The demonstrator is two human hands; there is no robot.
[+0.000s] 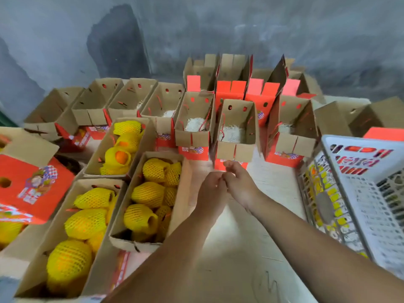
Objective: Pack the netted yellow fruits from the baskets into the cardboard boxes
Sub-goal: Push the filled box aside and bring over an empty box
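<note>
My left hand [211,191] and my right hand [239,182] meet at mid-table, fingers curled and fingertips touching; I see nothing held in either. Just beyond them stands an open cardboard box [237,149] with only white padding inside. To the left, three open boxes hold yellow netted fruits: a middle box [178,202], a front-left box [39,259] and one further back [96,154]. One fruit in the back box [121,157] shows orange through its net. A white plastic basket [360,193] stands at the right, with yellow showing through its side holes.
Rows of open boxes, some with white padding [194,125], line the back below a grey wall. A closed orange printed box [32,182] lies at the far left. Bare pale table surface [251,248] spreads under my forearms.
</note>
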